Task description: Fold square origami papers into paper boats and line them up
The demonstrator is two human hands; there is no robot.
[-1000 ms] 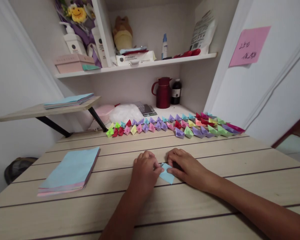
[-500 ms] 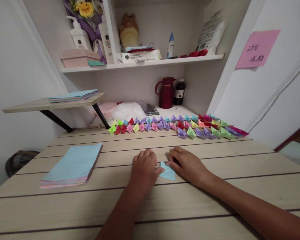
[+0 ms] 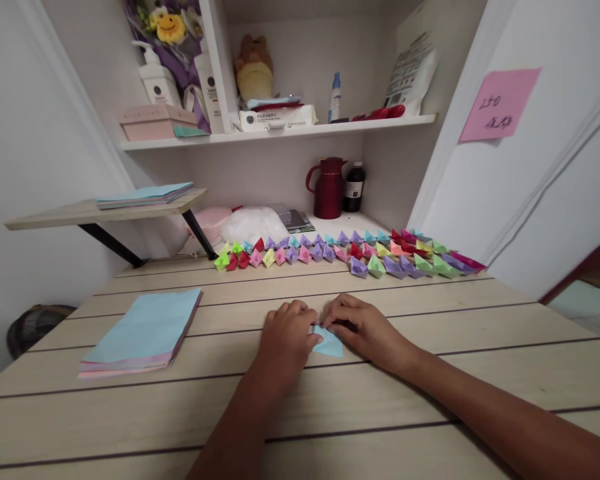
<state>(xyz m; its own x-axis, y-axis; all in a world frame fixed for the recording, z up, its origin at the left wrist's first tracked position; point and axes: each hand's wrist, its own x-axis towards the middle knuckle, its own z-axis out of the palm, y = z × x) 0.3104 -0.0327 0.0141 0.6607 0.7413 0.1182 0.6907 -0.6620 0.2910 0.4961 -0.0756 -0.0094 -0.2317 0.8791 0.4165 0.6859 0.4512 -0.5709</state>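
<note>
A small light blue folded paper (image 3: 329, 345) lies on the wooden table (image 3: 430, 387) between my two hands. My left hand (image 3: 286, 339) is curled, its thumb and fingers pinching the paper's left edge. My right hand (image 3: 363, 327) presses its fingertips on the paper's top corner, fingers bent together. Part of the paper is hidden under both hands. Beyond them runs a long row of several small folded paper boats (image 3: 340, 252) in many colours.
A stack of light blue and pink paper sheets (image 3: 143, 331) lies at the left. A raised wooden shelf (image 3: 100, 212) holds more sheets. At the back stand a red jug (image 3: 328, 188), a dark bottle (image 3: 353, 187) and a white bag (image 3: 254, 224). A pink note (image 3: 499, 105) hangs on the right wall.
My hands have drawn closer together over the blue paper, which now shows a smaller folded shape. The view shifted slightly.
</note>
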